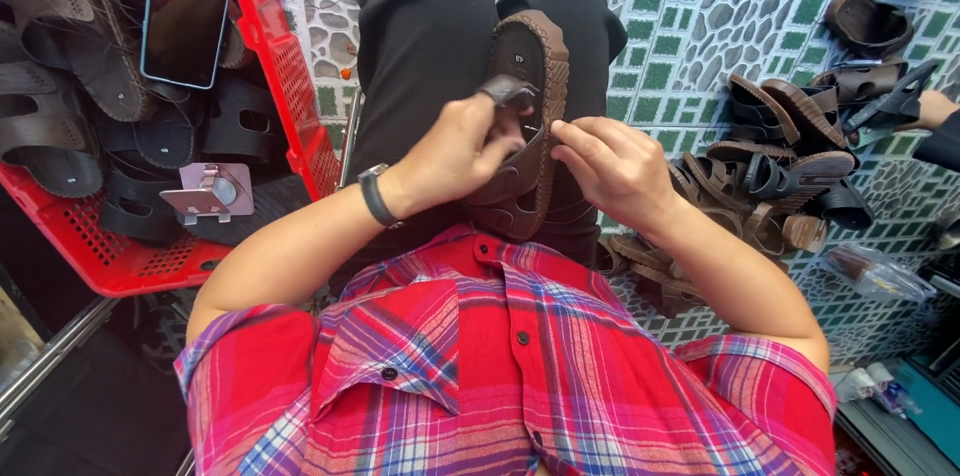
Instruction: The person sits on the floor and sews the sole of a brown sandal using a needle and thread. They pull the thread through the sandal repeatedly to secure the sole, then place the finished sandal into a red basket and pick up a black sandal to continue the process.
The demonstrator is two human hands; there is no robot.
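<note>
A person in a red, blue and white plaid short-sleeved shirt (pixel 500 376) fills the lower half of the frame, seen from above, with black trousers (pixel 430 36) stretching toward the top centre. The floor is green and white patterned tile with pebble-like panels (pixel 700 6), covering the upper right.

At the left edge sits a red perforated plastic crate (pixel 280 66) filled with dark brown sandal soles and strap pieces (pixel 60 126). A smartphone with a pale blue case (pixel 185 11) lies on top of them in the upper left, and a small pinkish metal stand (pixel 210 191) rests lower in the crate.

At the right of the frame, a loose pile of finished brown strapped sandals (pixel 790 166) lies on the tiles. One more brown sandal (pixel 868 24) sits apart in the upper right corner.

In the centre, resting on the lap, is a dark brown leather sandal with a stitched rim (pixel 528 86), its toe pointing toward the top of the frame. The left hand (pixel 455 151), wearing a black wristband (pixel 376 196), has its fingers curled, pinching a dark strap end (pixel 508 91) over the sandal. The right hand (pixel 615 171) presses on the sandal's right edge, fingertips bunched together against the rim.
</note>
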